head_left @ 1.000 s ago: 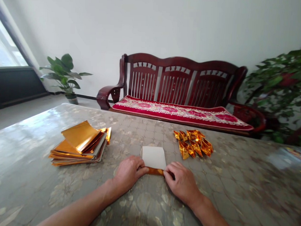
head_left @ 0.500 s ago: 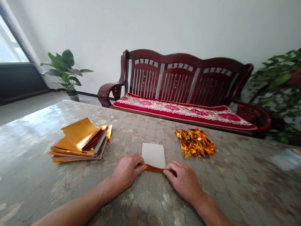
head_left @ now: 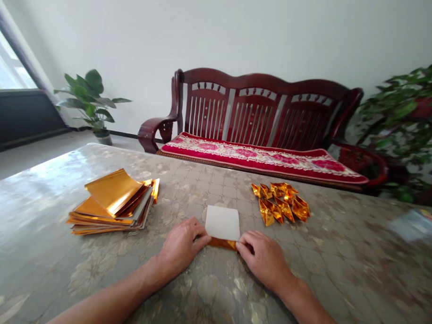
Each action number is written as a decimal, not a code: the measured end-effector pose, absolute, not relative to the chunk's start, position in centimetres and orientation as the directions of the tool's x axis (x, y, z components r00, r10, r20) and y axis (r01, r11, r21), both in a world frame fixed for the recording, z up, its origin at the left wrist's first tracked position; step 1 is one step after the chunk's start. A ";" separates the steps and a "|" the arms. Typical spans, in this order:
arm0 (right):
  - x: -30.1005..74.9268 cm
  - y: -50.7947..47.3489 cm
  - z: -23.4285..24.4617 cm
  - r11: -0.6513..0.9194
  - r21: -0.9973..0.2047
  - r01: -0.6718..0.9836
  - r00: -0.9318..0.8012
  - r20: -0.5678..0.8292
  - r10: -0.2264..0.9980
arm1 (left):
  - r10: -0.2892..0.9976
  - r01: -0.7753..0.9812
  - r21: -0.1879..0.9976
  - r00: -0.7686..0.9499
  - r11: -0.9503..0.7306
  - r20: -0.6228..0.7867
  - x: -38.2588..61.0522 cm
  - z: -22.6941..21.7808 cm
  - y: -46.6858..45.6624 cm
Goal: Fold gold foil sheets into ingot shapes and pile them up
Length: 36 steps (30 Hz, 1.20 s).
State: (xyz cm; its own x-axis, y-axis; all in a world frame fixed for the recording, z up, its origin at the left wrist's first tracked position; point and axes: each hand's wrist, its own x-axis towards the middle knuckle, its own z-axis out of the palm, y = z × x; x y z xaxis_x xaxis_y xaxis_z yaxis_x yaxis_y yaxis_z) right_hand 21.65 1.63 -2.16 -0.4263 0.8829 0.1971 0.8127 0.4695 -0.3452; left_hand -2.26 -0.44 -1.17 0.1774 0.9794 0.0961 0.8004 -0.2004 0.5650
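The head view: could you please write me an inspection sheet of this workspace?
Surface: table, patterned and glossy.
Work things: sheet, pale side up, with a gold strip along its near edge; stack of gold paper at left, uneven; folded gold pieces at right, grouped.
Clutter: clear plastic item at far right, contents unclear.
Hands: left hand and right hand at opposite ends of the gold strip.
Cables: nothing seen.
Surroundings: wooden bench with red cover; potted plant; leafy plant; window.

gold fold (head_left: 220,243), ends hidden by hands (head_left: 184,242), window (head_left: 9,60) cut off left, packet (head_left: 410,226) blurred
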 end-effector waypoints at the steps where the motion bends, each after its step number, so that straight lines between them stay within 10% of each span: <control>1: 21.6 1.6 -2.2 0.468 -0.345 0.813 -0.423 0.202 0.883 | 0.980 0.796 0.572 0.173 -0.197 0.098 -2.3 -1.2 -0.4; 36: 21.3 1.6 -2.7 0.451 -0.263 0.853 -0.390 0.253 0.885 | 0.980 0.870 0.451 0.167 -0.199 0.110 -2.2 -1.5 -0.4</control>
State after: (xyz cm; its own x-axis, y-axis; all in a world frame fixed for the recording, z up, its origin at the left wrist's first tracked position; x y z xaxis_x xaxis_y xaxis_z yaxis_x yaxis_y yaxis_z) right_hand 21.33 1.61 -2.72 -0.3903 0.8853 0.2529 0.8528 0.4512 -0.2631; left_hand -2.19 -0.41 -1.48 0.1672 0.9798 0.1095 0.8703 -0.1988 0.4507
